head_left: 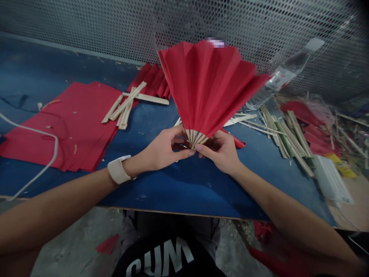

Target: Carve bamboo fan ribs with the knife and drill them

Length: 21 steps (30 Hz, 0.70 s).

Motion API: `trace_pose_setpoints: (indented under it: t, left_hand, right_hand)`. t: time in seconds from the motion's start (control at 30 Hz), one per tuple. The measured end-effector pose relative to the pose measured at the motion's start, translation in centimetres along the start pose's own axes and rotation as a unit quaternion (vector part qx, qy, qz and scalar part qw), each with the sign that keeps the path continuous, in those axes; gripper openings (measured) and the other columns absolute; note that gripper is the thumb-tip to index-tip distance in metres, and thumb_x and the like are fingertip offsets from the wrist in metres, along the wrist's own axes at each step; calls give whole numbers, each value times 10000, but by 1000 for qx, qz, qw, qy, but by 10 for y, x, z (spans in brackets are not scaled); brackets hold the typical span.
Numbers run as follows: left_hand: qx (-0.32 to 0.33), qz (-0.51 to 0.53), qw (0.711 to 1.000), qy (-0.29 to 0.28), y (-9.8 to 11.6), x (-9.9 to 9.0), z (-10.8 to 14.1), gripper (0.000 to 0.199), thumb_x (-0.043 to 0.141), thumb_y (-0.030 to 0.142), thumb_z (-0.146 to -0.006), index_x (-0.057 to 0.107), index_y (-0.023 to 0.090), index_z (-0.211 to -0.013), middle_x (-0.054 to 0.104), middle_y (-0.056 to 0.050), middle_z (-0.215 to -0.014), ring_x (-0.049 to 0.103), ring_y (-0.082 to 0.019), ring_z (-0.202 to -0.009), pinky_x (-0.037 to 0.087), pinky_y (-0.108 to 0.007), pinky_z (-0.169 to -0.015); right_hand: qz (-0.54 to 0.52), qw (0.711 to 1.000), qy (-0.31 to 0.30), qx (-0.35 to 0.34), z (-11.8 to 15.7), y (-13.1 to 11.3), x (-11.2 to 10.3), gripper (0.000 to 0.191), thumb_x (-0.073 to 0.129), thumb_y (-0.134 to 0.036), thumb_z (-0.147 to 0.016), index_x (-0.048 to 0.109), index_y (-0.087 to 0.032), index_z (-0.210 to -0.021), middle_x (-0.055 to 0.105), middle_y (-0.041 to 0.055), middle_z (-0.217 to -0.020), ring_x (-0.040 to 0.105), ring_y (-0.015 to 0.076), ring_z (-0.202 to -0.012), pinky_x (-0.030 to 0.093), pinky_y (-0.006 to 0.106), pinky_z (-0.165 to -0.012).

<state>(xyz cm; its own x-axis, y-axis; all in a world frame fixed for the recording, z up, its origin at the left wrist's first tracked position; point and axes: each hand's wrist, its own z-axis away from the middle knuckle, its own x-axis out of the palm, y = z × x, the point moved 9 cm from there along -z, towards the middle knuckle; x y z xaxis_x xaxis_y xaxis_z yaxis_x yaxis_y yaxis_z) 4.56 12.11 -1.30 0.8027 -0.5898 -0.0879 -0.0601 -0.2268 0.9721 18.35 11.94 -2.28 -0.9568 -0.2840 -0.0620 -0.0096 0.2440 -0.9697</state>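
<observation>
A red folding fan (pixel 201 84) with pale bamboo ribs stands spread out above the blue table, its leaf pointing up and away from me. Both hands pinch the gathered rib ends at its base. My left hand (pixel 167 148), with a white band on the wrist, presses its thumb on the left side of the base. My right hand (pixel 223 151) grips the right side, thumb in front. The fingers behind the ribs are partly hidden. Beneath and behind the fan lie thin bamboo strips (pixel 242 118) and a red rolled piece (pixel 238 141).
Red paper sheets (pixel 63 127) lie at left, crossed by a white cable (pixel 43 169). Bamboo sticks (pixel 128 105) and pleated red paper (pixel 148 80) sit behind. A plastic bottle (pixel 285 73), bamboo strips (pixel 288 134) and a face mask (pixel 331 181) are at right. A perforated metal panel (pixel 100 30) backs the table.
</observation>
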Motion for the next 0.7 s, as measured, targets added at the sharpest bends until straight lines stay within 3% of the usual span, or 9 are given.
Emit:
trace_pose_setpoints:
  t: [0.13,0.3,0.47,0.7]
  left_hand:
    - [17,21,1000,-11,3,1,-1,334,826,305,-915,680,157,-1176,780,-118,-1120,778,-224,-1001,648,-346,-908]
    - [-7,18,1000,3,2,-2,-3,347,863,341,-882,723,141,-1129,795,-116,-1106,779,-223,-977,648,-358,-917]
    - [-29,47,998,-14,-1,-3,-4,287,797,404,-948,738,128,-1002,793,-104,-981,789,-213,-905,664,-331,-845]
    - [-29,38,999,-16,0,-3,-4,244,771,362,-970,753,132,-1052,798,-101,-1002,790,-204,-905,665,-329,-863]
  right_hand:
    - [3,1000,-19,-3,0,-2,3,336,922,-407,-784,696,-180,-884,725,-11,-696,648,109,-544,539,255,-524]
    - [-28,1000,-5,-1,-2,-6,1,340,905,-411,-808,672,-196,-932,737,-19,-720,643,103,-524,531,246,-491]
    - [-33,999,2,29,-3,0,-1,383,931,-440,-773,673,-193,-911,744,-6,-734,654,114,-538,536,256,-499]
    - [-53,998,-10,34,-3,5,-1,398,914,-473,-792,659,-207,-941,766,-5,-770,645,105,-523,523,250,-477]
